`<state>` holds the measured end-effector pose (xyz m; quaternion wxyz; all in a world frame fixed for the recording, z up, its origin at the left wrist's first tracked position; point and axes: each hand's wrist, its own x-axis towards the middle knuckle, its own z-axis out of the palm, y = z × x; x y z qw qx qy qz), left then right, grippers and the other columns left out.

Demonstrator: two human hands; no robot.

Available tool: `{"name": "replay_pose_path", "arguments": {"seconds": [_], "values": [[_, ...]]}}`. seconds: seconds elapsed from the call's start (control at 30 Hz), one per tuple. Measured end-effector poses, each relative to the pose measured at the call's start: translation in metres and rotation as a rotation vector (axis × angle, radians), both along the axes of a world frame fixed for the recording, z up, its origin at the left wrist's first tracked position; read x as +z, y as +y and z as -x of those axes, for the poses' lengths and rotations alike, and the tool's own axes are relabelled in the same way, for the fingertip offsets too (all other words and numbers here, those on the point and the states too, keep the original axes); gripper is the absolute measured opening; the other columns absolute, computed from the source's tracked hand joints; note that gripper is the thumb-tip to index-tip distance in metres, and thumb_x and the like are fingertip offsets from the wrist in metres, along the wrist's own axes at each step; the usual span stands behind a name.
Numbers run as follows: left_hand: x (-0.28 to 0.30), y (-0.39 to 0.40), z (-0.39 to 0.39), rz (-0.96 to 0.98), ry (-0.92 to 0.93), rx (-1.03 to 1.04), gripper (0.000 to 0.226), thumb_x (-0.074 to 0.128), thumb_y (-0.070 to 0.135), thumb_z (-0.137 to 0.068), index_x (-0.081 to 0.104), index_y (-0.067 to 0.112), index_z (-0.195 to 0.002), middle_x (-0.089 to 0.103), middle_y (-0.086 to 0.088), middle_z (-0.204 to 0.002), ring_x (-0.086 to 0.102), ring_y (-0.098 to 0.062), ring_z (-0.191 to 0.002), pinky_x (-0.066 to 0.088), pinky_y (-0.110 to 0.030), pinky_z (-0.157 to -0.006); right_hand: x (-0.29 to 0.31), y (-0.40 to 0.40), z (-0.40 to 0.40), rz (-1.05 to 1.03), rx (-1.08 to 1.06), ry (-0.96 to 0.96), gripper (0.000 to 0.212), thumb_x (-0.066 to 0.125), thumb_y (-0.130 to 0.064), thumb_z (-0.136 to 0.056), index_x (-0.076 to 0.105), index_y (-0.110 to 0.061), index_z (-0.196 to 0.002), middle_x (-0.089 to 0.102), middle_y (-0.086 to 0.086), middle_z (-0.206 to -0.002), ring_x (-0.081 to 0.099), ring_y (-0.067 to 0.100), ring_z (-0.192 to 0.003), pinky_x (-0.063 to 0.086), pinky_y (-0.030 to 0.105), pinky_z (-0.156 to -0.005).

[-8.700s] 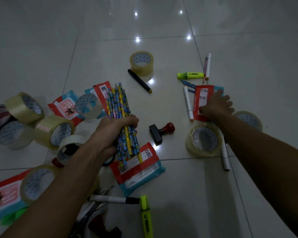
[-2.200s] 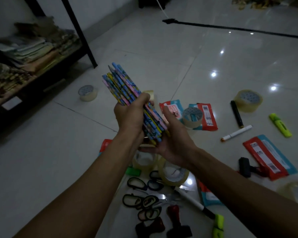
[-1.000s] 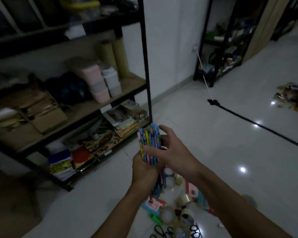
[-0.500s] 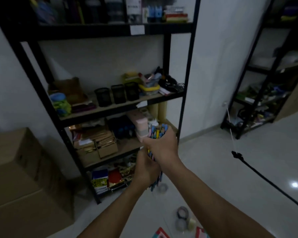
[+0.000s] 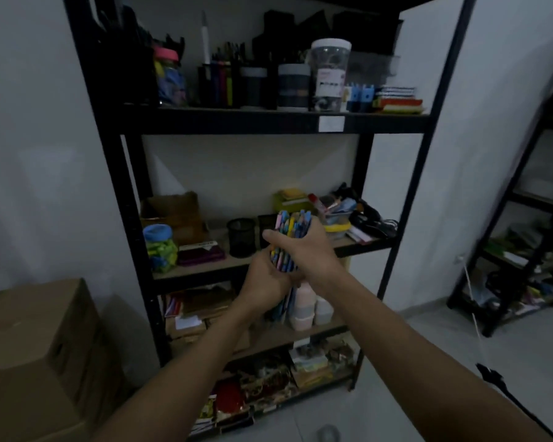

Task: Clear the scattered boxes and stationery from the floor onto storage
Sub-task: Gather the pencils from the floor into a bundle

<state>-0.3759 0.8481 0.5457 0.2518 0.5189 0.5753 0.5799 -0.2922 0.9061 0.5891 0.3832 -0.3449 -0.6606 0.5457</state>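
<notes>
My right hand [image 5: 307, 247] is wrapping round the top of the bundle of pencils [image 5: 289, 237] while my left hand [image 5: 265, 279] is gripping it lower down, holding it upright in front of the black shelving unit [image 5: 409, 199], level with the mesh pen cup [image 5: 241, 232] on its middle shelf

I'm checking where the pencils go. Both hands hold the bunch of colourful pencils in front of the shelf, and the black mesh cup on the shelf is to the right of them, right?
Not quite: the head view shows the black mesh cup left of the pencils, not right. Both the left hand and right hand hold the bunch before the shelf.
</notes>
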Motion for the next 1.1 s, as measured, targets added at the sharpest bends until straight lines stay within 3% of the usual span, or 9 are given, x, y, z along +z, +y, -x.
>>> {"name": "replay_pose_path", "arguments": {"seconds": [0.2, 0.33, 0.4, 0.47, 0.53, 0.67, 0.8, 0.93, 1.1], "values": [[0.013, 0.067, 0.073, 0.086, -0.082, 0.072, 0.023, 0.077, 0.000, -0.079, 0.074, 0.014, -0.097, 0.076, 0.001, -0.087, 0.073, -0.014, -0.082, 0.057, -0.023, -0.066, -0.001, 0.072, 0.057, 0.162, 0.111, 0.123, 0.055, 0.083, -0.043, -0.076, 0.068, -0.014, -0.120, 0.075, 0.006, -0.109, 0.072, 0.023, -0.104, 0.055, 0.048, -0.097], [0.023, 0.123, 0.101, 0.062, -0.315, 0.198, 0.009, 0.075, 0.003, -0.081, 0.074, 0.009, -0.086, 0.074, -0.003, -0.071, 0.072, -0.015, -0.066, 0.059, -0.028, -0.059, -0.003, 0.128, 0.077, 0.256, 0.148, 0.139, 0.028, 0.057, -0.036, -0.101, 0.073, -0.013, -0.107, 0.077, 0.000, -0.097, 0.071, 0.019, -0.096, 0.055, 0.037, -0.087], [0.025, 0.157, 0.115, 0.072, -0.454, 0.261, 0.005, 0.074, 0.005, -0.082, 0.072, 0.009, -0.083, 0.073, -0.006, -0.068, 0.071, -0.016, -0.060, 0.058, -0.028, -0.056, -0.007, 0.161, 0.087, 0.275, 0.120, 0.109, 0.027, 0.055, -0.034, -0.102, 0.069, -0.013, -0.110, 0.076, -0.002, -0.098, 0.068, 0.017, -0.099, 0.051, 0.041, -0.098], [0.028, 0.193, 0.126, 0.064, -0.559, 0.297, 0.004, 0.073, 0.006, -0.082, 0.070, 0.008, -0.085, 0.072, -0.011, -0.072, 0.071, -0.022, -0.064, 0.060, -0.032, -0.063, -0.013, 0.199, 0.099, 0.282, 0.079, 0.094, 0.024, 0.053, -0.028, -0.103, 0.065, -0.011, -0.114, 0.074, 0.003, -0.110, 0.067, 0.021, -0.109, 0.045, 0.047, -0.108], [0.026, 0.227, 0.134, 0.059, -0.619, 0.340, 0.015, 0.076, 0.011, -0.079, 0.071, 0.004, -0.091, 0.073, -0.016, -0.080, 0.072, -0.029, -0.075, 0.061, -0.040, -0.074, -0.018, 0.231, 0.104, 0.313, 0.031, 0.095, 0.015, 0.051, -0.020, -0.103, 0.063, -0.013, -0.101, 0.072, 0.008, -0.112, 0.065, 0.026, -0.113, 0.044, 0.047, -0.110], [0.025, 0.290, 0.145, 0.069, -0.611, 0.409, 0.027, 0.079, 0.017, -0.078, 0.070, 0.003, -0.099, 0.073, -0.015, -0.086, 0.073, -0.029, -0.079, 0.062, -0.038, -0.072, -0.019, 0.293, 0.107, 0.295, 0.017, 0.089, 0.021, 0.047, -0.015, -0.105, 0.066, -0.010, -0.099, 0.071, 0.009, -0.110, 0.066, 0.025, -0.108, 0.047, 0.044, -0.106], [0.023, 0.333, 0.146, 0.048, -0.587, 0.464, 0.029, 0.082, 0.023, -0.079, 0.066, 0.011, -0.100, 0.071, -0.011, -0.091, 0.071, -0.025, -0.082, 0.058, -0.031, -0.069, -0.020, 0.337, 0.105, 0.231, 0.061, 0.071, 0.027, 0.051, -0.010, -0.102, 0.059, 0.002, -0.125, 0.071, 0.016, -0.111, 0.068, 0.030, -0.109, 0.051, 0.044, -0.102], [0.021, 0.362, 0.144, 0.001, -0.565, 0.462, 0.020, 0.082, 0.023, -0.080, 0.067, 0.017, -0.093, 0.071, -0.005, -0.084, 0.072, -0.021, -0.078, 0.054, -0.024, -0.059, -0.027, 0.358, 0.105, 0.135, 0.272, -0.030, 0.022, 0.054, -0.007, -0.100, 0.064, -0.016, -0.117, 0.072, 0.008, -0.114, 0.070, 0.017, -0.100, 0.057, 0.029, -0.083], [0.018, 0.392, 0.140, -0.049, -0.522, 0.463, 0.023, 0.084, 0.024, -0.079, 0.064, 0.023, -0.090, 0.072, -0.003, -0.086, 0.072, -0.016, -0.079, 0.062, -0.033, -0.073, -0.034, 0.383, 0.103, 0.053, 0.341, -0.034, 0.027, 0.051, -0.004, -0.101, 0.061, -0.025, -0.116, 0.072, 0.002, -0.113, 0.069, 0.017, -0.105, 0.056, 0.035, -0.092]]}}
